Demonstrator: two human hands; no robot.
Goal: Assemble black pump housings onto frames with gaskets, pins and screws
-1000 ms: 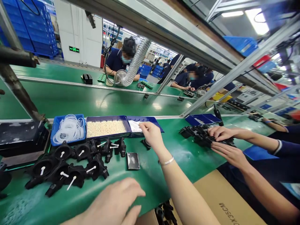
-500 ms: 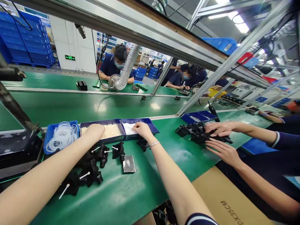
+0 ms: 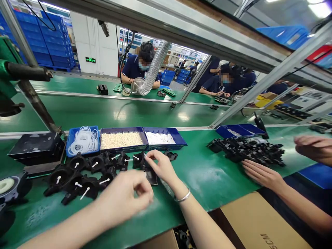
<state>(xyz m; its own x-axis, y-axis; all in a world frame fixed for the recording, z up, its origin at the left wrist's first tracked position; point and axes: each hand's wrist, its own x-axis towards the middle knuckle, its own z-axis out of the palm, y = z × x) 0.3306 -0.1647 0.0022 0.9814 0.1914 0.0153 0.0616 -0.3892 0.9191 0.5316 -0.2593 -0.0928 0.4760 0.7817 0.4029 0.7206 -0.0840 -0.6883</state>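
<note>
My left hand (image 3: 127, 193) is over the front of the bench, thumb and fingers curled together; anything between them is too blurred to make out. My right hand (image 3: 163, 167) pinches thumb and forefinger close to a black plastic housing (image 3: 139, 159) with a white pin in it. A whitish speck shows at those fingertips, too small to name. Partly beneath the right hand lies a flat dark square block (image 3: 151, 177). Several more black housings (image 3: 88, 188) with white pins stand to the left. Behind them are a bin of small beige pieces (image 3: 121, 149) and a bin of white pieces (image 3: 181, 138).
A blue bin (image 3: 67, 147) of clear rings and a black box (image 3: 36, 147) stand at left. On the right, a co-worker's hands (image 3: 267, 178) are by a pile of black parts (image 3: 249, 150). A cardboard box (image 3: 254, 221) sits below the bench edge. Metal frame posts rise behind.
Both my hands have come back from the bins toward me, the left from the beige pieces, the right from the white ones. The co-worker's hands have moved apart.
</note>
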